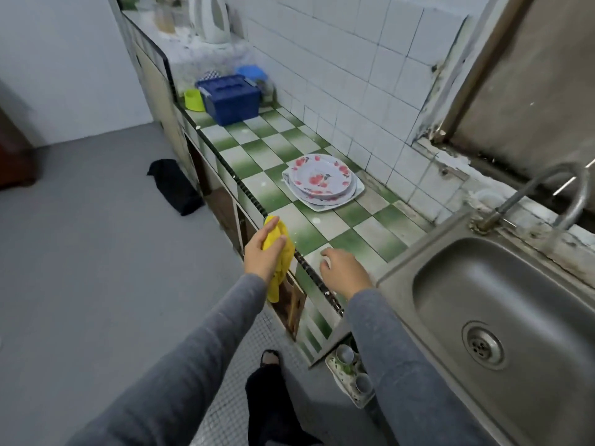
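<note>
My left hand (262, 252) grips a yellow cloth (283, 255) at the front edge of the green-and-white tiled counter (257, 152); part of the cloth hangs down past the edge. My right hand (344, 268) hovers just over the counter near the sink, fingers loosely curled, holding nothing. A stack of white plates with red flower prints (322, 180) sits farther back on the counter, near the tiled wall.
A steel sink (502, 317) with a curved tap (547, 191) is at right. A blue lidded box (230, 98), a green cup (194, 99) and a white kettle (211, 19) stand at the far end. A black cloth (175, 185) lies on the grey floor.
</note>
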The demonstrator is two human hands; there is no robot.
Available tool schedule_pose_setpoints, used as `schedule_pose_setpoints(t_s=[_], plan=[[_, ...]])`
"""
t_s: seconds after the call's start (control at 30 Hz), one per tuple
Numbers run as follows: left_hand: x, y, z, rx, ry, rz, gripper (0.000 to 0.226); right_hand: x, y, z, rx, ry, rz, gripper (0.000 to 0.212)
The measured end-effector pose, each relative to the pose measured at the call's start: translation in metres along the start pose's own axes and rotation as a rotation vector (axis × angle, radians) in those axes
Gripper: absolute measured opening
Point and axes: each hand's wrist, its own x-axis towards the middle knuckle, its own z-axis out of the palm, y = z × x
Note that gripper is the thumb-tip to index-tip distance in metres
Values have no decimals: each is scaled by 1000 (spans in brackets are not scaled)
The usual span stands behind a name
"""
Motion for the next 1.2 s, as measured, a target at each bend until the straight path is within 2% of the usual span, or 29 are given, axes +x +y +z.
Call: schedule_pose_setpoints(t_s=[0.37, 0.77, 0.93, 1.07, 1.2], plan=[[184, 16, 37, 35, -58, -96, 44, 175, 4, -1, 93, 24, 127, 33], [319, 15, 63, 77, -144, -199, 37, 293, 27, 5, 335, 34, 380, 42], [373, 22, 74, 127, -255, -240, 34, 328, 24, 20, 474, 135, 557, 39], [414, 30, 81, 157, -342, -288, 34, 345, 12, 27, 595, 272, 766, 41], [449, 35, 85, 154, -412, -283, 38, 358, 6, 38, 719, 405, 883, 39]])
